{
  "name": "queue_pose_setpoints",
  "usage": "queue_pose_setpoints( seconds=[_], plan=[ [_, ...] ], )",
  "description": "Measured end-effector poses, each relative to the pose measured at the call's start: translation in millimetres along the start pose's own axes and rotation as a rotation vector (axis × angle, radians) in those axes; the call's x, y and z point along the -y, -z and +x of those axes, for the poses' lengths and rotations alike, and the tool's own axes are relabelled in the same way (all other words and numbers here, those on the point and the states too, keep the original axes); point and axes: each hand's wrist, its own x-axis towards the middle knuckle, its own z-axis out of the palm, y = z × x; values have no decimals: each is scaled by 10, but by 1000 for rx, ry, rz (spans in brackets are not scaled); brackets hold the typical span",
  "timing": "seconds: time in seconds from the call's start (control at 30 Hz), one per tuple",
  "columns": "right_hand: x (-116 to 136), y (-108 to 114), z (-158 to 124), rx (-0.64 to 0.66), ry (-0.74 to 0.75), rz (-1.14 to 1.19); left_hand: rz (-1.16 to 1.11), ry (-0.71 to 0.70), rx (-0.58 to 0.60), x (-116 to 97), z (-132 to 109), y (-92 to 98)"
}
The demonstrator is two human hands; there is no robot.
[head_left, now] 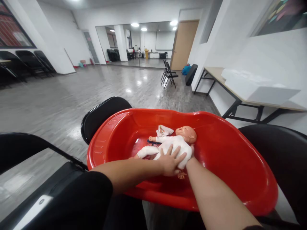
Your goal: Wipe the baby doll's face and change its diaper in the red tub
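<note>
Red plastic tub [223, 159] holds a bald baby doll [172, 148] in a white onesie, lying face-up mid-tub with its head toward the right. Left hand [170, 160] rests spread flat on the doll's belly, not gripping; right hand [191, 155] presses at its side, fingers mostly hidden, grip unclear.

Baby bath tub [230, 166]: glossy, smooth red plastic
Doll's head [185, 134]: smooth, soft-sheen vinyl
Doll's suit [174, 148]: matt white cloth
Floor [72, 105]: polished, glossy grey
</note>
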Motion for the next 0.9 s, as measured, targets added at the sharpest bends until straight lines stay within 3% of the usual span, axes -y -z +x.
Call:
queue_pose_setpoints(
  seconds=[0.1, 0.23, 0.47, 0.57, 0.67, 0.77, 0.9],
  plan=[
    [-93, 27, -10, 52, -19, 308, -32, 54, 33, -36, 30, -67],
    [-31, 190, 80, 86, -133, 294, -100, 94, 91, -88, 54, -132],
    [238, 502, 246, -159, -418, 114, -75, 97, 102, -121, 136, -299],
    [426, 512, 323, -226, -512, -74, -57, 77, 117, -59, 198, -286],
    [599, 543, 277, -224, -573, -415, -38, 70, 136, 36, 262, -209],
    [702, 574, 94, -142, -645, -700, -13, 62, 142, 96, 321, -141],
    [686, 529, -210, 15, -850, -946, 3, 72, 214, 90, 424, -94]
  ],
)
